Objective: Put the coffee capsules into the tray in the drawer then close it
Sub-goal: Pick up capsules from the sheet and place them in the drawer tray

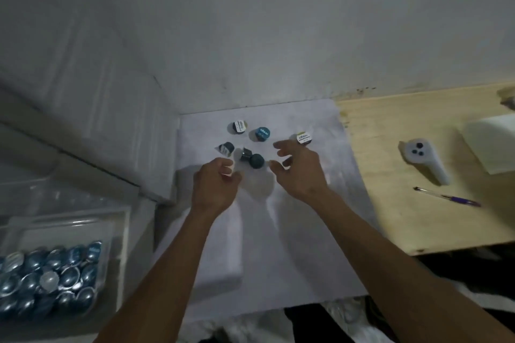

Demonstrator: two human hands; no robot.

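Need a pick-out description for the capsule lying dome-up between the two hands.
Start at the white cloth covering the table's middle, where six small coffee capsules sit near the wall. Between the left hand and right hand lies the round dark teal capsule. Only it shows a plain dome, no printed lid.

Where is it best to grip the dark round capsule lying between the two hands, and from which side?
Grip the dark round capsule across its domed body, coming from above. Its right side is free, while another capsule lies against its left, so the right hand probably fits best.
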